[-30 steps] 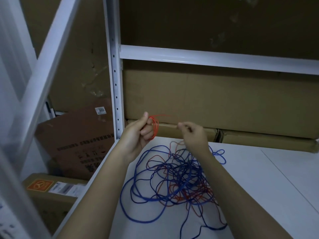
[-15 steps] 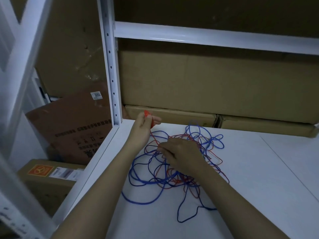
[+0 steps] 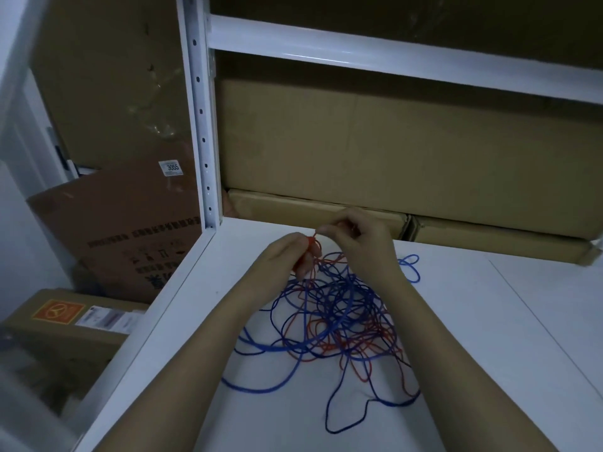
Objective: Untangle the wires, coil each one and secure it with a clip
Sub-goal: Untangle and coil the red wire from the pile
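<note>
Tangling on one shelf (image 3: 489,321): one blue wire (image 3: 287,345), one red wire (image 3: 362,375), two hands.

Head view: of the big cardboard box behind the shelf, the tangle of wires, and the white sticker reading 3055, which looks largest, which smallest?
1. Big cardboard box: by far the largest.
2. Tangle of wires: middling, though it lies nearer the camera, which flatters it.
3. White sticker: smallest, though farther off.

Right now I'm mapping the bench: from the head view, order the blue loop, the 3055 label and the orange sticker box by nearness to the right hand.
1. Blue loop: on the shelf just right of the right hand.
2. 3055 label: on the leaning carton, up and left, past the post.
3. Orange sticker box: far left, below the shelf.
</note>
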`<action>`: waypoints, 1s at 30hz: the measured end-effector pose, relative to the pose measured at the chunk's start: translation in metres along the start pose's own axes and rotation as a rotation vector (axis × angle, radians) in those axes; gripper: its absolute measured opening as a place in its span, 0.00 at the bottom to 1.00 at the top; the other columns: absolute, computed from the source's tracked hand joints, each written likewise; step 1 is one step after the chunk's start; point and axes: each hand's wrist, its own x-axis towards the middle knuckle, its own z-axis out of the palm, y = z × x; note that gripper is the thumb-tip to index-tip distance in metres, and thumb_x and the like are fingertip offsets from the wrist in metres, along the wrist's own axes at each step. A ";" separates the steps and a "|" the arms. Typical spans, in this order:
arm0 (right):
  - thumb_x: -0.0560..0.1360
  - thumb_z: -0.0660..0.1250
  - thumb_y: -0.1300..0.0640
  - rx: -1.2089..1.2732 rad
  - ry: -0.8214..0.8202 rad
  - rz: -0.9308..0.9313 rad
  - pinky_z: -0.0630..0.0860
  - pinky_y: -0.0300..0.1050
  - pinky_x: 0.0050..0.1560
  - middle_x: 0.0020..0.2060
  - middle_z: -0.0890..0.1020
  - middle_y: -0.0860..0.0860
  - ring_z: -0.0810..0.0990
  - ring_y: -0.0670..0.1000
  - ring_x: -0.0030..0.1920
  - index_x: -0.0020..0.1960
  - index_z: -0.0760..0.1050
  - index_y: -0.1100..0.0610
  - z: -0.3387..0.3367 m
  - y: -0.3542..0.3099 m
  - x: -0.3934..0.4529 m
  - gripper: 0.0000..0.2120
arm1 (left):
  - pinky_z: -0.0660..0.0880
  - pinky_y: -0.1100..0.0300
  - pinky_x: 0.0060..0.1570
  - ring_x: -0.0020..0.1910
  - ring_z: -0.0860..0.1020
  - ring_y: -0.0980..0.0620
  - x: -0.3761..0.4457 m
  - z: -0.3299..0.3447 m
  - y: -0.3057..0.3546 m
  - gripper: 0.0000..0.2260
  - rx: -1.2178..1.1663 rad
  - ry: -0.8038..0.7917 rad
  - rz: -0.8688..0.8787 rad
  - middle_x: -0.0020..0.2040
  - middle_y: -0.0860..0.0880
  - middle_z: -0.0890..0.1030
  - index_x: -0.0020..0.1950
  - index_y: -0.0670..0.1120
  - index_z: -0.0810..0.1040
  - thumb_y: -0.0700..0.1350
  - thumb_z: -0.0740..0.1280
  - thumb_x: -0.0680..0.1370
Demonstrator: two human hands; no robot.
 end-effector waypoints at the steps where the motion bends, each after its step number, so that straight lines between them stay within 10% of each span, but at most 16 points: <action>1: 0.75 0.70 0.55 0.063 -0.017 0.030 0.66 0.35 0.34 0.29 0.76 0.41 0.71 0.43 0.31 0.39 0.78 0.50 0.001 -0.001 0.001 0.06 | 0.66 0.66 0.32 0.28 0.67 0.56 -0.014 0.003 0.012 0.16 -0.018 -0.024 0.085 0.27 0.50 0.69 0.40 0.41 0.74 0.40 0.53 0.84; 15: 0.82 0.58 0.52 0.027 -0.360 0.166 0.68 0.29 0.35 0.34 0.77 0.43 0.74 0.37 0.33 0.56 0.79 0.53 0.033 -0.021 -0.014 0.11 | 0.75 0.67 0.47 0.40 0.80 0.58 -0.025 -0.018 0.039 0.11 -0.401 0.151 0.349 0.36 0.54 0.83 0.51 0.43 0.76 0.40 0.54 0.83; 21: 0.82 0.57 0.51 -0.141 -0.463 0.087 0.64 0.36 0.30 0.29 0.76 0.47 0.72 0.46 0.28 0.57 0.77 0.53 0.035 -0.019 -0.029 0.12 | 0.68 0.60 0.63 0.57 0.76 0.60 -0.013 -0.027 0.029 0.09 -0.053 0.319 0.425 0.52 0.56 0.80 0.57 0.48 0.72 0.39 0.55 0.83; 30: 0.80 0.62 0.58 -0.242 -0.308 -0.036 0.71 0.38 0.41 0.41 0.83 0.47 0.74 0.46 0.40 0.55 0.81 0.52 0.024 -0.009 -0.033 0.10 | 0.72 0.53 0.40 0.38 0.77 0.48 -0.030 -0.035 -0.009 0.23 0.694 0.031 0.259 0.36 0.47 0.77 0.43 0.41 0.73 0.61 0.54 0.79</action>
